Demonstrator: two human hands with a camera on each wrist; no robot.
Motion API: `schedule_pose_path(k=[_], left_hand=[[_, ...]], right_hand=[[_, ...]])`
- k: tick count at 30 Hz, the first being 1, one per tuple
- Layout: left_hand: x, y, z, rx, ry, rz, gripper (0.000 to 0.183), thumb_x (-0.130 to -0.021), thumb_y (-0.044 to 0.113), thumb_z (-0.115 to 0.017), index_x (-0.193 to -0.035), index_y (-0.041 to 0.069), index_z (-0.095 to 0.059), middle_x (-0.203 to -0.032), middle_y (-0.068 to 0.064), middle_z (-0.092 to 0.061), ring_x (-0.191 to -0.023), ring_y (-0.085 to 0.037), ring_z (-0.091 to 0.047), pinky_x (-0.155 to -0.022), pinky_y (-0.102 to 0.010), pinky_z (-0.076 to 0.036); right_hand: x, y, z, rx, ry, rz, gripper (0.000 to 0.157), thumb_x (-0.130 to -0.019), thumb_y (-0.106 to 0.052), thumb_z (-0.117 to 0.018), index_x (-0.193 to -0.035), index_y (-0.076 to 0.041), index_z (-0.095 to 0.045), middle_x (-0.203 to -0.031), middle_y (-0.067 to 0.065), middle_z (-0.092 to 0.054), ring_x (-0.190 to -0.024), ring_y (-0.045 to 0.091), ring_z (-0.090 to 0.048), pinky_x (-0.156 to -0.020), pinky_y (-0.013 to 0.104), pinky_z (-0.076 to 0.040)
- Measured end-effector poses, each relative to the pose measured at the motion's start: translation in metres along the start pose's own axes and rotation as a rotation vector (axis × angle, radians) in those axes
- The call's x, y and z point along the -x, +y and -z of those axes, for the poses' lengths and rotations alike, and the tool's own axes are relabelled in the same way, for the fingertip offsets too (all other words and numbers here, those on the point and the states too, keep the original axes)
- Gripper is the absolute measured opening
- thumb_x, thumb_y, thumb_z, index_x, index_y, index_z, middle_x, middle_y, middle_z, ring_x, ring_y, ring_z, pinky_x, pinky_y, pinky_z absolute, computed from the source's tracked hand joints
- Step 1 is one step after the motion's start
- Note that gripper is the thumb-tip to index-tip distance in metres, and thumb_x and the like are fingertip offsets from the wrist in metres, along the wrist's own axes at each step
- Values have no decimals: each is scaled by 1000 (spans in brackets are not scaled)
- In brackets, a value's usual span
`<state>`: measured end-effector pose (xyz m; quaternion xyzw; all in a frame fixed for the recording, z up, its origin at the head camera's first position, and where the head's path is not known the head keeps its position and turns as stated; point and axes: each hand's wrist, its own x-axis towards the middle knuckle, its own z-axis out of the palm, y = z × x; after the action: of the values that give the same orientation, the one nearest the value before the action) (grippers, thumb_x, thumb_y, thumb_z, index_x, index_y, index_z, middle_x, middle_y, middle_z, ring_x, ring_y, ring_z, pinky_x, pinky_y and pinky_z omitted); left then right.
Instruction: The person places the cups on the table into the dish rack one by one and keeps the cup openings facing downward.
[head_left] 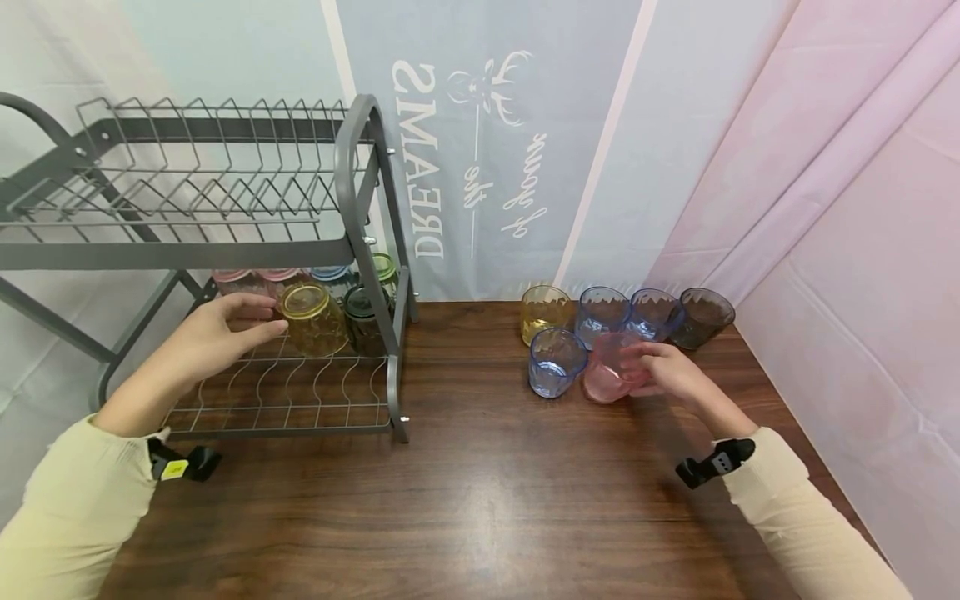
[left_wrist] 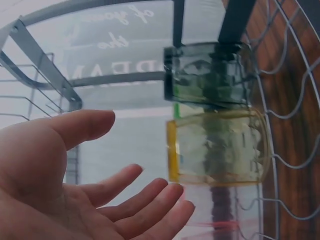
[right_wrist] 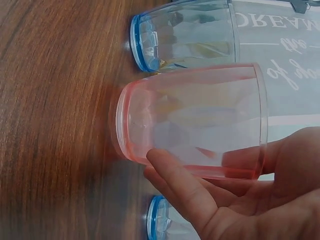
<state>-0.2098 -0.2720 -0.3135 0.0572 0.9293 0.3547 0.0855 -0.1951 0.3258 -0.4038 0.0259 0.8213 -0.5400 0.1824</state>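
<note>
My left hand [head_left: 228, 337] reaches into the lower tier of the dish rack, fingers spread beside an upside-down yellow glass [head_left: 313, 321]. In the left wrist view the palm holds nothing, and the fingertips are close to that yellow glass [left_wrist: 217, 147]. A dark glass [left_wrist: 207, 75] stands next to it. On the table's right side, my right hand [head_left: 667, 371] grips a pink glass [head_left: 609, 371] by its side. In the right wrist view fingers lie along the wall of the pink glass [right_wrist: 195, 120], its mouth facing up. A blue glass [head_left: 557, 362] stands just left of it.
Behind the pink glass stand a yellow glass [head_left: 545, 312], two blue glasses [head_left: 603, 312] and a dark glass [head_left: 703, 317]. The grey two-tier rack [head_left: 180, 254] has a wire top tier above my left hand. Pink, blue and green glasses sit deeper on its lower tier.
</note>
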Motion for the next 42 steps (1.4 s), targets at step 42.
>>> schedule_pose_path(k=[42], left_hand=[[37,96,-46,422,-710,-332,36,-106,17,-57,-133,-6,-55,-126,-18,-65,-118,-32,-63,-94,-40,-56]], right_hand=[[41,-44,8,112,74,132,49,-104,-5,-22,-144,17,-40,-134,40,-53,-89,6,-69,-77,32,-61]])
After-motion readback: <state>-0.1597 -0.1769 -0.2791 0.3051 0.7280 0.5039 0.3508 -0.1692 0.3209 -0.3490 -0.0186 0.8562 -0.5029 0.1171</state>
